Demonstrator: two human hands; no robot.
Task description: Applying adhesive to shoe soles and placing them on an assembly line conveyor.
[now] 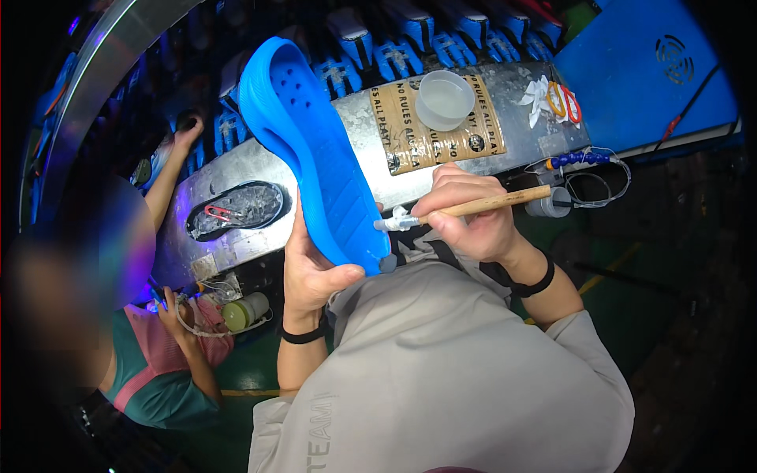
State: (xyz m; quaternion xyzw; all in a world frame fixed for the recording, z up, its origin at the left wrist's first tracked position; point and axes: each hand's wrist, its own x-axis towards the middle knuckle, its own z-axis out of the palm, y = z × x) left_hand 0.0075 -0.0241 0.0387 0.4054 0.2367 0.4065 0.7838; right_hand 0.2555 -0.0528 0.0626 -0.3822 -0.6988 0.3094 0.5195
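My left hand (309,272) is closed around the near end of a bright blue foam shoe sole (335,162), its thumb over the edge. The sole is tilted up with its hollow inner side showing; small holes dot the far end. My right hand (473,217) grips a brush (501,202) by its wooden handle. White wrapping covers the brush's head, and its tip meets the inner edge of the sole near my left hand. A small grey patch shows at the sole's near corner.
Beyond my hands runs a metal bench (359,118) with a translucent cup (445,100) on taped cardboard (402,150). Scissors (569,102) lie to the right, a dark sole (236,210) to the left. Blue shoe parts (398,57) line the back. A co-worker (169,363) is at left.
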